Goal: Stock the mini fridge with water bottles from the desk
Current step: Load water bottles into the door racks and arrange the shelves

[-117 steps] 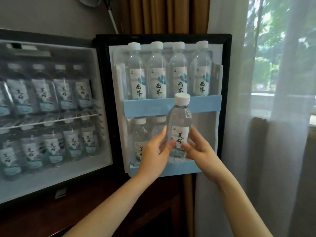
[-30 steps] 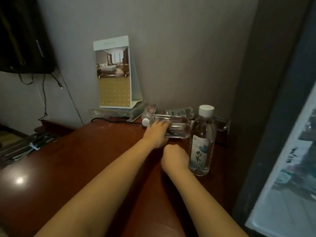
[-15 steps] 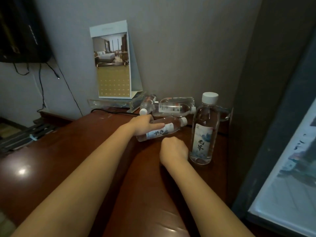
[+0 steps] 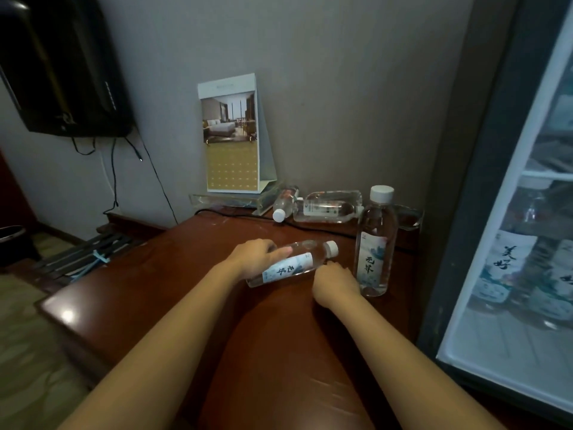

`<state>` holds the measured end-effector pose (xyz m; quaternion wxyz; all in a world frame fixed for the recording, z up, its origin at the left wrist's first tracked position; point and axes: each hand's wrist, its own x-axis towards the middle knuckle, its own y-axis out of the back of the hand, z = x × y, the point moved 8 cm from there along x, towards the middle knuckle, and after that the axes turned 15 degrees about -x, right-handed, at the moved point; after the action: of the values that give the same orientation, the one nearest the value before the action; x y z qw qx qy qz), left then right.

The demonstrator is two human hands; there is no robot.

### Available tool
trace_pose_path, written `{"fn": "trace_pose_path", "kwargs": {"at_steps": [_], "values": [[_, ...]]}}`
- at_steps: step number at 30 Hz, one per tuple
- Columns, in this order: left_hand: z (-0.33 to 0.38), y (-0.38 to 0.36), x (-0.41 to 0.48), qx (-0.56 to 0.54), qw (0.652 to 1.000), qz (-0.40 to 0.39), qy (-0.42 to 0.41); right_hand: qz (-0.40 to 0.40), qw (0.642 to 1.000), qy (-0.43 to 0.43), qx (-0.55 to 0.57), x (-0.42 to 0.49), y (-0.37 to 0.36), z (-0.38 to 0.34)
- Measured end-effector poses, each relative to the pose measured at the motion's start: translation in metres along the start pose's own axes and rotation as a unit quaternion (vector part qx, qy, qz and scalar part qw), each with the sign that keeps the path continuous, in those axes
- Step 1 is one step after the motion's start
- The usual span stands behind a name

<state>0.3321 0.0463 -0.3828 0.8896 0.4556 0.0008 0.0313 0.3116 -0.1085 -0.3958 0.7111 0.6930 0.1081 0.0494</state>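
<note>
Both forearms are reaching forward over the brown table (image 4: 279, 352).

1. The right hand (image 4: 336, 283) is resting on the table between two bottles. Its fingers (image 4: 333, 268) are curling inward, just beside the neck of the tilted bottle (image 4: 294, 263). Whether they are touching that bottle cannot be told.
2. The left hand (image 4: 257, 259) is gripping the tilted bottle, with its fingers wrapping over the clear body above the label. The bottle is slanting, with its white cap pointing up and to the right and its base sitting low over the table.
3. The upright bottle (image 4: 375, 243) is standing on the table just right of the right hand, with its cap on and its label facing the camera.
4. Farther back, near the wall, a small lying bottle (image 4: 285, 201) and a larger lying bottle (image 4: 325, 207) are resting on their sides, just beside each other.
5. A black cable (image 4: 235, 215) is running along the table in front of them.
6. A calendar (image 4: 232, 135) is standing on a clear tray (image 4: 229, 200) against the wall.
7. A television (image 4: 62, 66) is hanging at the upper left.

The mini fridge (image 4: 455, 259) is standing at the right edge, and labelled bottles are showing on its shelves.
</note>
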Motion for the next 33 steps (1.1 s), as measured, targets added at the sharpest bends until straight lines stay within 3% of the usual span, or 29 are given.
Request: {"fn": "trace_pose_path", "kwargs": {"at_steps": [7, 10, 13, 19, 28, 30, 33], "values": [[0.008, 0.003, -0.003, 0.007, 0.998, 0.064, -0.027, 0.079, 0.995, -0.043, 0.032, 0.005, 0.03, -0.005], [0.005, 0.01, 0.013, -0.038, 0.996, 0.069, -0.037, 0.124, 0.992, -0.002, 0.025, 0.018, 0.037, -0.013], [0.002, 0.022, 0.046, -0.044, 0.996, 0.075, -0.015, 0.112, 0.992, 0.054, 0.02, 0.031, 0.031, -0.014], [0.001, 0.01, 0.124, -0.027, 0.995, 0.06, 0.072, 0.134, 0.989, 0.062, 0.021, 0.045, 0.029, -0.014], [-0.014, 0.001, 0.154, -0.013, 0.998, 0.036, 0.056, 0.152, 0.987, 0.055, 0.007, 0.05, 0.027, -0.017], [-0.015, 0.006, 0.147, -0.04, 0.997, 0.055, 0.046, 0.147, 0.988, 0.051, 0.008, 0.047, 0.026, -0.017], [-0.007, 0.03, 0.13, -0.124, 0.977, 0.171, 0.01, 0.136, 0.989, 0.051, 0.009, 0.04, 0.025, -0.015]]}}
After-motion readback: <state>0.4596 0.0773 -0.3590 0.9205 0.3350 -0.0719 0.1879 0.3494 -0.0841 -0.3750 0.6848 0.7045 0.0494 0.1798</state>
